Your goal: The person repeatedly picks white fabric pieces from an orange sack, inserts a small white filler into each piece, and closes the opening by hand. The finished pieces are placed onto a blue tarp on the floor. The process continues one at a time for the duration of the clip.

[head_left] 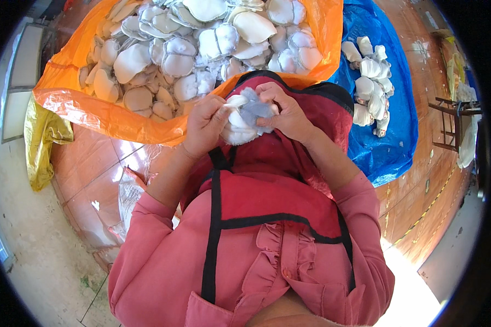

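Note:
Above my lap, a soft white and grey fluffy piece (241,129) is pinched between my two hands. My left hand (206,121) is closed on its white edge, thumb on top. On the opposite side, my right hand (290,113) grips the grey fluff with thumb and fingers. The piece looks folded or partly turned, and its exact kind is not clear. Just beyond my hands, an orange plastic sheet (114,124) bears a large heap of rounded white pads (179,57), several with grey fluffy edges.
At the right, a blue plastic sheet (384,155) carries a small pile of white stuffed pieces (372,92). A yellow sack (43,141) lies by the left wall. A dark wooden stool (454,122) stands at far right on the tiled floor (87,169). A red apron (278,204) covers my lap.

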`<state>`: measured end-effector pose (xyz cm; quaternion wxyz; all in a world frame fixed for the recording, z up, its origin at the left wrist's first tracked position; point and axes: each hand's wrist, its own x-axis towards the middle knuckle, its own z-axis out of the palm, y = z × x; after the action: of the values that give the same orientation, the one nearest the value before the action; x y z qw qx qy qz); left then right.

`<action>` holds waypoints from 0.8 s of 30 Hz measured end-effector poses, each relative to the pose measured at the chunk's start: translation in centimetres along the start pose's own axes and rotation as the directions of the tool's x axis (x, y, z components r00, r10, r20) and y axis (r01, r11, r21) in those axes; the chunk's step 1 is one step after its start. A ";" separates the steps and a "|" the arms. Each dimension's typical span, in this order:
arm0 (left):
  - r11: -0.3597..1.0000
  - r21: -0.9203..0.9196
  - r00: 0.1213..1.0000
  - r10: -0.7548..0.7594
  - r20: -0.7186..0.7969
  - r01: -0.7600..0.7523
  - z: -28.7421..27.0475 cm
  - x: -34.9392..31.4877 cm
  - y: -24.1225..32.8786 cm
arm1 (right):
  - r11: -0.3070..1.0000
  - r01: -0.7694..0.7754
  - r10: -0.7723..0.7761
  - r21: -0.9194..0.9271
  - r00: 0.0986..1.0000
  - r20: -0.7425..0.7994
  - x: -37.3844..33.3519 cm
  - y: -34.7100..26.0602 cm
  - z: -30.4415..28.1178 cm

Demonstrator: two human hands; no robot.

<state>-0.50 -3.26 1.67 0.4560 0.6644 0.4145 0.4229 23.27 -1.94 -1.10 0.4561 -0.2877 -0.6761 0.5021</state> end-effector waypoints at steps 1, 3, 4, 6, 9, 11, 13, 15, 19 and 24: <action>0.990 -0.122 0.997 -0.077 -0.015 0.074 0.1 -0.1 -0.2 | 0.997 -0.026 0.027 0.070 0.999 -0.017 -0.1 0.1 0.2; 0.909 -0.361 0.973 -0.229 -0.015 0.209 0.4 -0.2 -0.9 | 0.975 -0.072 0.083 0.210 0.995 -0.046 -0.5 0.2 0.6; 0.862 -0.437 0.959 -0.283 0.003 0.256 0.5 -0.3 -1.5 | 0.934 -0.183 0.204 0.307 0.978 -0.040 -0.6 0.0 0.7; 0.743 -0.575 0.922 -0.383 0.055 0.343 0.4 -0.1 -2.3 | 0.785 -0.381 0.433 0.489 0.902 0.008 -0.9 -0.2 1.0; 0.751 -0.490 0.866 -0.500 0.015 0.442 0.0 0.3 -2.3 | 0.897 -0.344 0.364 0.279 0.931 -0.020 -0.2 -0.9 1.0; 0.653 -0.577 0.820 -0.571 0.052 0.491 -0.2 0.3 -2.7 | 0.980 -0.201 0.200 0.002 0.976 0.086 0.0 -1.5 0.0; 0.541 -0.640 0.758 -0.644 0.101 0.545 -0.1 0.5 -2.8 | 0.976 -0.104 0.135 -0.190 0.978 0.157 0.3 -2.4 -0.4; 0.420 -0.679 0.680 -0.715 0.160 0.602 0.3 0.9 -2.5 | 0.946 -0.092 0.147 -0.310 0.976 0.159 0.8 -3.1 0.0; 0.198 -0.686 0.579 -0.720 0.384 0.700 0.3 1.0 -1.5 | 0.873 -0.473 0.476 -0.122 0.879 0.000 0.4 -2.3 0.3; 0.430 -0.651 0.730 -0.616 0.296 0.626 -0.2 0.1 -1.3 | 0.710 -0.586 0.676 0.391 0.723 -0.143 -0.9 0.8 1.8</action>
<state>-0.90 -2.78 0.51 0.8011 0.2353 0.4273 0.3468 21.99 -3.13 -2.27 0.3840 -0.4925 -0.3745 0.6853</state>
